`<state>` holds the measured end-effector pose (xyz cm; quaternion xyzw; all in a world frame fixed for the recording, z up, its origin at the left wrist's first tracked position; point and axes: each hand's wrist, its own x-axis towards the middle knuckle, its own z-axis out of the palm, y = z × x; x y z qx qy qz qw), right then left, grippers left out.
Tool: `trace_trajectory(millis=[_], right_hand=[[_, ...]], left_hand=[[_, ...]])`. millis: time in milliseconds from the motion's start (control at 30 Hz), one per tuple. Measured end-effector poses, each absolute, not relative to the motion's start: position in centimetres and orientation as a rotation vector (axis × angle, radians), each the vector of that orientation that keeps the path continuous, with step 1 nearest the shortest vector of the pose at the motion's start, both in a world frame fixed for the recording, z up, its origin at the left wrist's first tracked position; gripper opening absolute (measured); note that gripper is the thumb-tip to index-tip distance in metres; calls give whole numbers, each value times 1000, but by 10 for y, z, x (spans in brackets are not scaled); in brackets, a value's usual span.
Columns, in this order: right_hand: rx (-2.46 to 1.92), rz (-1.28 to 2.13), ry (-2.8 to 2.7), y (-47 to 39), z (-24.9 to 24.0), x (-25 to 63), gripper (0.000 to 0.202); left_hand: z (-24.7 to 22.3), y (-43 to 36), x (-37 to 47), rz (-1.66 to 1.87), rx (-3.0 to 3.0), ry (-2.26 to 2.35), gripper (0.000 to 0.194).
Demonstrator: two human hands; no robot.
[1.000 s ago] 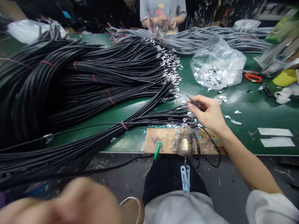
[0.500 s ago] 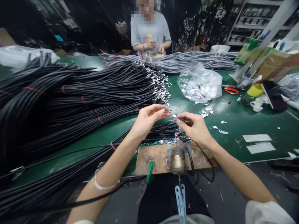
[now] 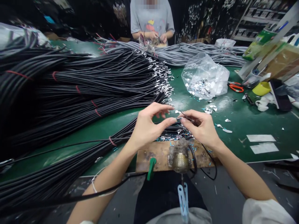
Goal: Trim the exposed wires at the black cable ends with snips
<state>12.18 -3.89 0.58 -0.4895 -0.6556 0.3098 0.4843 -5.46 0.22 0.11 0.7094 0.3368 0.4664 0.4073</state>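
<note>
My left hand (image 3: 149,124) is open, its index finger stretched out and its thumb tip at some thin light wire ends (image 3: 178,118). Close beside it, my right hand (image 3: 201,126) is closed in a pinch. Between its thumb and fingers sits a thin dark pointed tool (image 3: 187,116), perhaps tweezers; its far part is hidden in the palm. The wire ends meet the right thumb and fingertip. Below both hands lies a bundle of black cables (image 3: 126,132) with stripped ends. A brass-coloured cylinder (image 3: 181,161) with a crusted grey top is on a wooden board (image 3: 149,152).
Large bundles of black cables (image 3: 112,77) with silvery ends cover the left. A clear plastic bag (image 3: 205,76) of scraps, orange-handled pliers (image 3: 236,87) and white labels (image 3: 261,138) lie to the right. Across the table a person (image 3: 151,21) works beside grey cables (image 3: 187,53).
My left thumb has come right and down to the wire ends at my right fingertips, and its index finger has spread away. The view has shifted slightly downward.
</note>
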Motion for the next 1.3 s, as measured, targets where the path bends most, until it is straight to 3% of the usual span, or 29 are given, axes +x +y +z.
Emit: trace_trajectory(millis=[133,367,500,667,1300], right_hand=[[-1137,856,-1575,-38,8,123,12],[-1037,1205,-1492,-34,6,122,24],[-1076,982,-1502,-39,6,117,22],[-1118,691,-1613,-46,6,116,26],[-1117,712,-1678,-46,6,115,20]], left_hand=[[1,-3,-56,958,1896,747,40],[3,-4,-62,968,2117,615,22],[1,-10,-58,1241,2164,689,18],[-8,-15,-57,1652,2369,754,33],[-15,-15,-59,1751,2537,798,38]])
